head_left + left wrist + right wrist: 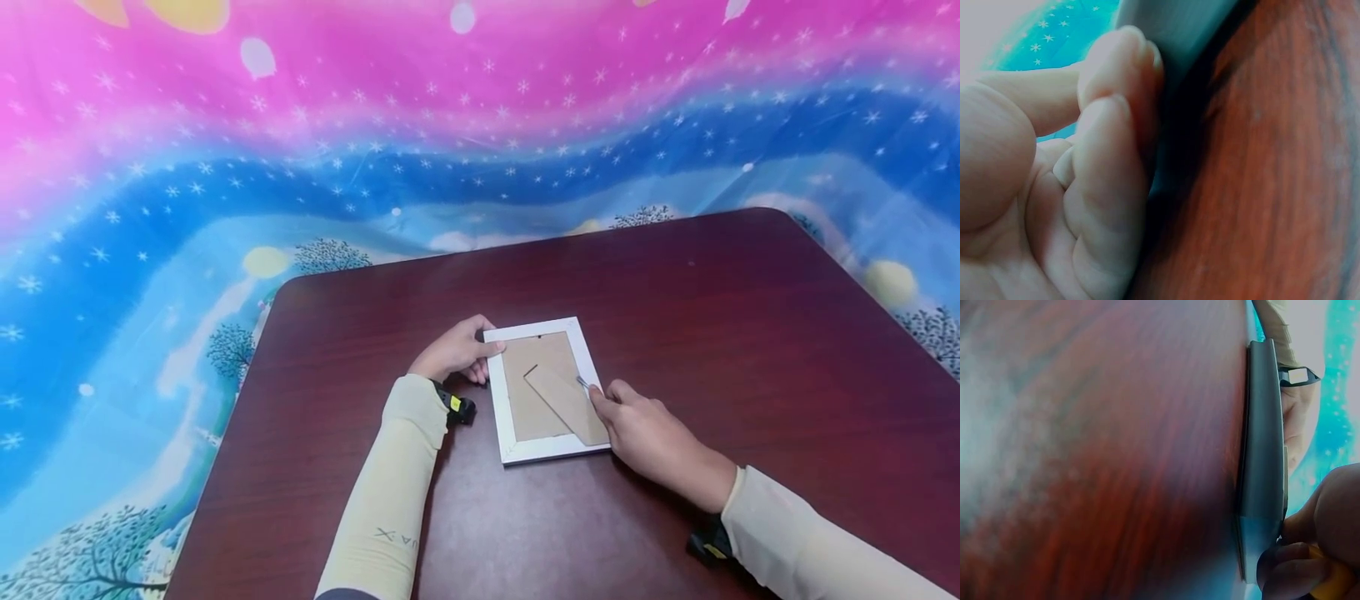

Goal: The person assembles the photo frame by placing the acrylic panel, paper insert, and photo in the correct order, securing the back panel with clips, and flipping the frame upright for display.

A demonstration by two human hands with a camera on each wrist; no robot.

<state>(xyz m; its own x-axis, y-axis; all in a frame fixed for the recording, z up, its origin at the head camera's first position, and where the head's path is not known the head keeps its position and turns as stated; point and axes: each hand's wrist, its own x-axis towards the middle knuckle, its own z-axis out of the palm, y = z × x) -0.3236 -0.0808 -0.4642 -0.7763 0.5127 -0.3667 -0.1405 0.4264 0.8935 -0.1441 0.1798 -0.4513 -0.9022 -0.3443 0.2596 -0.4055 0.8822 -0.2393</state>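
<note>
A white picture frame [513, 425] lies back side up on the table, its brown backing board [551, 358] and slanted stand flap [566, 404] showing. My left hand [457, 350] pinches the frame's upper left edge, thumb on top; in the left wrist view its curled fingers [1110, 144] touch the frame's side [1172, 31]. At the right edge, my right hand [652, 433] grips a small tool whose metal tip [582, 382] reaches over the backing. The right wrist view shows a yellow part [1333, 578] of it between the fingers, beside the frame's side [1263, 437].
The dark red-brown table [712, 333] has rounded far corners. Behind it hangs a pink and blue cloth [450, 108] with snowflakes and trees. Each wrist wears a black strapped device, the left one [459, 407] close to the frame.
</note>
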